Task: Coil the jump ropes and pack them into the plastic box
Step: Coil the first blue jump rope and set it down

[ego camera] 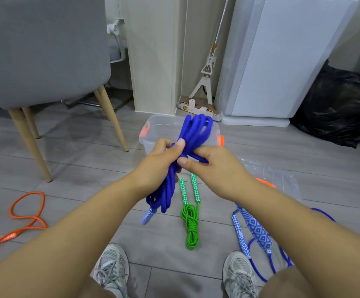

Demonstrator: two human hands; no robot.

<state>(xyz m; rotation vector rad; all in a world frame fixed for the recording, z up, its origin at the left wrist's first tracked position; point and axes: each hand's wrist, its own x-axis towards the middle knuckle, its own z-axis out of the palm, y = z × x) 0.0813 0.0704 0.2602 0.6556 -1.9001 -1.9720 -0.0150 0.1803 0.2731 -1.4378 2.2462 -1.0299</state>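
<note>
Grey floor (78, 160), blue rope (193, 134) gripped in both hands

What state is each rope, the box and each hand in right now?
Dark blue rope: looped into a bundle, held over the box.
Left hand: grips the bundle's middle.
Right hand: pinches a strand of it.
Green rope: coiled, lying on the floor.
Orange rope: loose on the floor.
Patterned blue rope: loose on the floor.
Plastic box: open, on the floor.
</note>
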